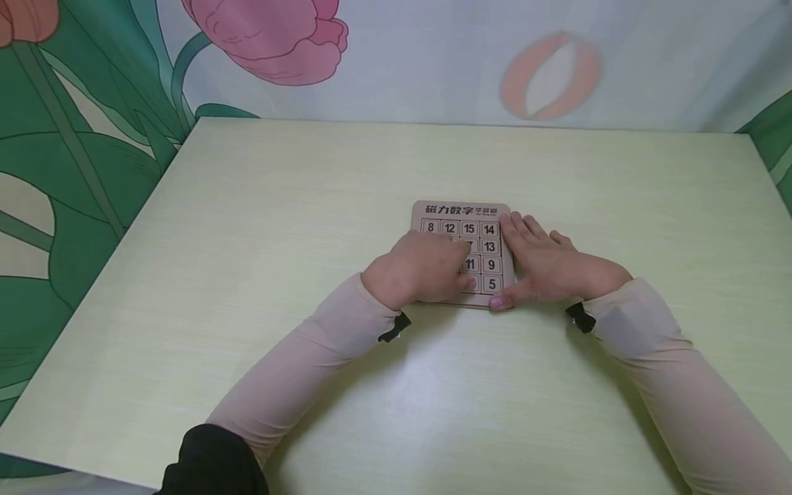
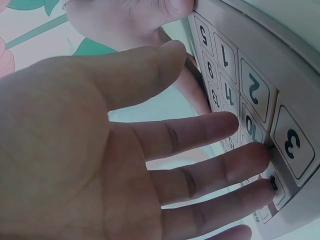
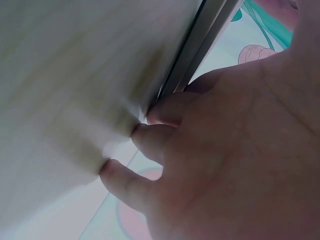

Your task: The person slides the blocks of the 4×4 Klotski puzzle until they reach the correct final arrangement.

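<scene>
A flat sliding number puzzle (image 1: pixel 460 210) with square numbered tiles and Chinese lettering along its top lies on the table. My left hand (image 1: pixel 427 267) lies over its left and middle part, hiding several tiles. In the left wrist view the fingers (image 2: pixel 220 162) are stretched out, their tips touching the tiles near the 10, with the 3 tile (image 2: pixel 294 142) just beyond. My right hand (image 1: pixel 553 267) rests along the puzzle's right side, thumb at the lower right corner and index finger by the upper right one. Its other fingertips (image 3: pixel 112 167) touch the tabletop beside the puzzle's edge (image 3: pixel 192 50).
The pale wooden table (image 1: pixel 278 185) stretches out on all sides of the puzzle. Behind it hangs a light backdrop (image 1: pixel 427 62) printed with large flowers and green leaves. Dark bands (image 1: pixel 580 317) sit at both wrists.
</scene>
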The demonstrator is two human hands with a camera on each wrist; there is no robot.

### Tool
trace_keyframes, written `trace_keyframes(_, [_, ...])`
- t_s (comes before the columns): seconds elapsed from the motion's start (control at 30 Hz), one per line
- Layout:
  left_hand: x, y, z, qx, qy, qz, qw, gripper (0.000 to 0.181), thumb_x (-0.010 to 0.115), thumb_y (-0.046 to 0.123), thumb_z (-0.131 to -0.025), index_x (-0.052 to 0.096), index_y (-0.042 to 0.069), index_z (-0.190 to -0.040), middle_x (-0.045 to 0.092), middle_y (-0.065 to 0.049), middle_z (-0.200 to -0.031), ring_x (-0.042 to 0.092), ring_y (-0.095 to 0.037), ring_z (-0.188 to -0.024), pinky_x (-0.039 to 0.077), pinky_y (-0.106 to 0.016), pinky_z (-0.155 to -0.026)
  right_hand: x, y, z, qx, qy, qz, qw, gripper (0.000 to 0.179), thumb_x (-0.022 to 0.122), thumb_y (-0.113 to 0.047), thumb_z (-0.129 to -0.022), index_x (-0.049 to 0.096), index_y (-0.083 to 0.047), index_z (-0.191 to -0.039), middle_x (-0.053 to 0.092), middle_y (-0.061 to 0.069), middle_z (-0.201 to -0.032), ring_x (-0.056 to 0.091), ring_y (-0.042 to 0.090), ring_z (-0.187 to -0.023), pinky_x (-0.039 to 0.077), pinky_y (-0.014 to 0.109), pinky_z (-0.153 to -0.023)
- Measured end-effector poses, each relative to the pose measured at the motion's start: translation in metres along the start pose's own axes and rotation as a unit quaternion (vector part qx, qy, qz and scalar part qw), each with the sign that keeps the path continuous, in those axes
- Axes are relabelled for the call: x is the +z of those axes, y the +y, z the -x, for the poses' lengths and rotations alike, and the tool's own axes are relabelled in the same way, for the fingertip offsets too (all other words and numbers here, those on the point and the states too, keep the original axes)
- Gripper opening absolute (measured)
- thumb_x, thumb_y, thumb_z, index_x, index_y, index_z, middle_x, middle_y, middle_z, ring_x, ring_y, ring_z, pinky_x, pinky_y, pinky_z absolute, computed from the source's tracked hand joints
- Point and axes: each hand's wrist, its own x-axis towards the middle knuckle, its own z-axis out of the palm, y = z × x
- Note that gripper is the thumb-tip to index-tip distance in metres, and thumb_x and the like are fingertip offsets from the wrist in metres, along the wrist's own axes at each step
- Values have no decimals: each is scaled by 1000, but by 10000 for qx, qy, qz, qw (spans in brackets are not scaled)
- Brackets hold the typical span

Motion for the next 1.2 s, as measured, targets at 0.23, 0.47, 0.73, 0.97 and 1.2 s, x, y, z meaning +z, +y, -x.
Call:
trace_keyframes(0.23, [0,1,0,-84,3,44,10000,57,53,45,-104,52,7,-146,62,-9,-120,54,-21,-108,50,-41,-92,0,1,0,8,6,-25,10000,144,76,-74,-71,-10,2,-158,-9,25,-164,-9,42,-150,2,68,-113])
trace_keyframes(0.47, [1,1,0,-127,25,230,9997,57,54,43,-103,51,6,-146,61,-12,-121,56,-23,-107,51,-41,-90,1,1,-2,1,29,-24,10000,144,77,-73,-71,-11,1,-158,-10,25,-164,-9,42,-150,2,68,-113])
trace_keyframes(0.73, [2,-1,-2,-105,179,365,9991,49,55,40,-104,57,5,-138,66,-10,-117,59,-22,-106,51,-40,-91,1,1,-1,21,27,-23,10000,145,76,-74,-71,-10,2,-158,-9,26,-164,-9,43,-150,2,68,-113])
trace_keyframes(0.97, [0,0,0,50,105,457,9989,34,55,39,-104,67,9,-112,67,-5,-99,61,-19,-87,52,-35,-80,1,0,-1,2,27,-43,10000,144,77,-72,-72,-11,2,-158,-10,26,-164,-9,43,-150,2,68,-113])
trace_keyframes(1.2, [-2,1,3,117,67,605,9981,29,55,38,-104,66,10,-101,65,-3,-92,61,-19,-82,51,-34,-75,1,-1,-1,8,16,-42,10000,143,78,-70,-73,-12,2,-158,-10,26,-164,-9,43,-150,3,69,-112])
